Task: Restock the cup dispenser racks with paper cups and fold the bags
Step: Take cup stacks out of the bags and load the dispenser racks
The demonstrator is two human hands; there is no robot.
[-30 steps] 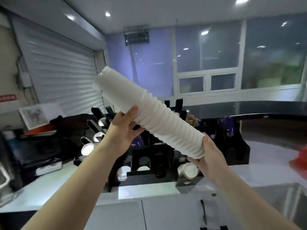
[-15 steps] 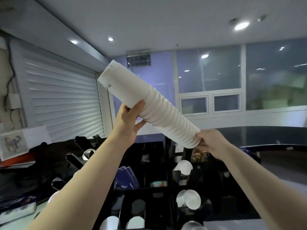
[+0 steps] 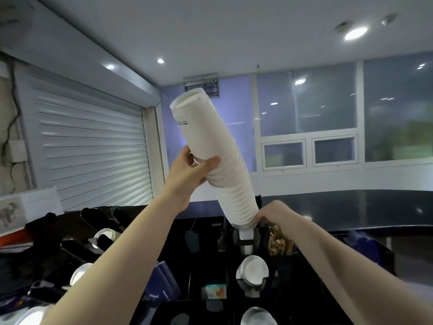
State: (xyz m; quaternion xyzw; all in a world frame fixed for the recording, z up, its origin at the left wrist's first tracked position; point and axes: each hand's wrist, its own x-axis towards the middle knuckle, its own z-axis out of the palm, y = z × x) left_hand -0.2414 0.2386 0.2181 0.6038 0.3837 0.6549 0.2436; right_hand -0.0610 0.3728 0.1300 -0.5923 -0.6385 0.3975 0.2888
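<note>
White paper cups, nested into a long stack point(image 3: 218, 165), are held tilted above a black cup dispenser rack point(image 3: 248, 259), upper end leaning left toward a roller shutter point(image 3: 93, 146). Left hand point(image 3: 187, 174) wraps the stack near its middle, thumb across the front and fingers behind. Right hand point(image 3: 271, 212) closes on the lower end, fingers curled at the rim where the stack meets the top of a rack channel. Lower in the same channel, cup mouths point(image 3: 254, 269) face the viewer. More cups point(image 3: 106, 234) sit in angled black holders at left. Rack stands on the tabletop, beside dark blue packets point(image 3: 164, 280).
</note>
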